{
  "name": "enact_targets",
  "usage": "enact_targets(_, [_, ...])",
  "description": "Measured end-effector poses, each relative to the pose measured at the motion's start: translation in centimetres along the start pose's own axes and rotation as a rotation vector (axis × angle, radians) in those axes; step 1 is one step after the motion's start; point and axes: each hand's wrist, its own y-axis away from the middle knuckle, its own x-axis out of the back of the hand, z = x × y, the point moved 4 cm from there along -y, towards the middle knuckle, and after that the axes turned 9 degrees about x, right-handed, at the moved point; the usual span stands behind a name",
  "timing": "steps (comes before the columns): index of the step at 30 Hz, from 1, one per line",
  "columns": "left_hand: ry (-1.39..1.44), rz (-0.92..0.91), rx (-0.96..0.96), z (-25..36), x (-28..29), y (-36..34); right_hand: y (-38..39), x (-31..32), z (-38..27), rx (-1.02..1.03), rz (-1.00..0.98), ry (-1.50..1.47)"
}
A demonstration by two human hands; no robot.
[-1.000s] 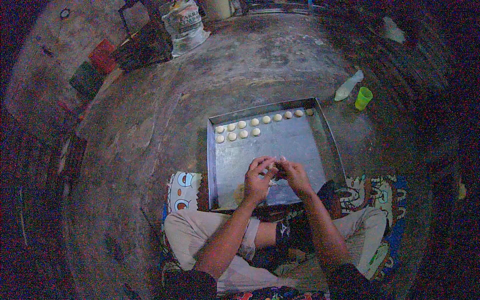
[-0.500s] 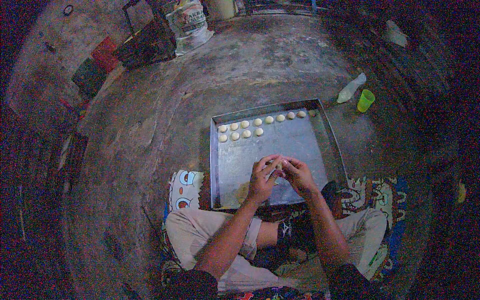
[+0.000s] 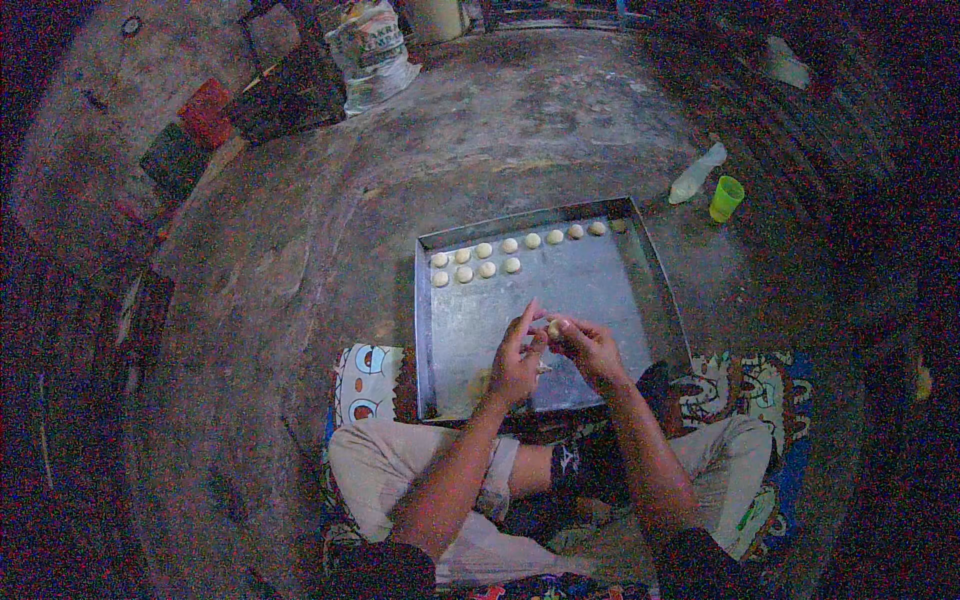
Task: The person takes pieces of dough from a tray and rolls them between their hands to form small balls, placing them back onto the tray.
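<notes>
Over the near part of a square metal tray (image 3: 450,340), my right hand (image 3: 592,355) pinches a small pale dough ball (image 3: 553,328) between thumb and fingers. My left hand (image 3: 517,368) is just beside it, fingers stretched out and apart, the fingertips close to the ball. A small pale scrap (image 3: 544,368) shows below the hands; whether it lies on the tray or touches my left hand, I cannot tell. Along the tray's far side runs a row of round dough balls (image 3: 532,240), with a shorter second row (image 3: 487,270) starting at the left.
Beyond the tray's right side, a green cup (image 3: 727,199) and a pale plastic bag (image 3: 697,174) are on the concrete floor. A white sack (image 3: 370,60), a dark box (image 3: 290,95) and a red container (image 3: 207,112) stand far left. A cartoon-patterned mat (image 3: 370,385) lies under my crossed legs.
My hands have parted slightly. The left fingers have straightened away from the dough ball, which now shows in my right fingertips. The view has shifted a little.
</notes>
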Motion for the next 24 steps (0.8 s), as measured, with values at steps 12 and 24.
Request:
enact_targets(12, [-0.020,0.055,-0.036,-1.0,0.7,-0.8,-0.3,-0.8,-1.3,0.075,-0.034,0.233])
enact_targets(24, [-0.508,0.202,-0.256,1.2,1.0,0.3,0.2,-0.7,-1.1,0.049,0.036,-0.020])
